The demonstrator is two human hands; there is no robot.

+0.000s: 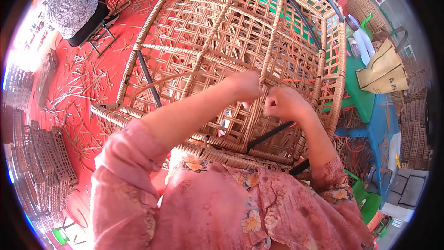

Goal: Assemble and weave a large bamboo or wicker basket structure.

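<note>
A large woven wicker panel (249,32) with wrapped ribs leans across in front of me, its near edge against my lap. My left hand (245,87) is closed at one of the upright ribs, on a thin wicker strip (178,78) that trails off leftward over the weave. Close beside it, on the right of the same rib, my right hand (284,102) is closed with fingers curled in. Whatever the right fingers pinch is hidden. Black bars (270,136) run slantwise between parts of the panel.
Cut strips (88,88) litter the red floor (125,32). Stacked woven pieces (44,166) stand at left. At far left another person (76,9) sits bent over a wicker piece. On the right are a green table (358,97), a yellow bag (384,69) and a blue table (384,134).
</note>
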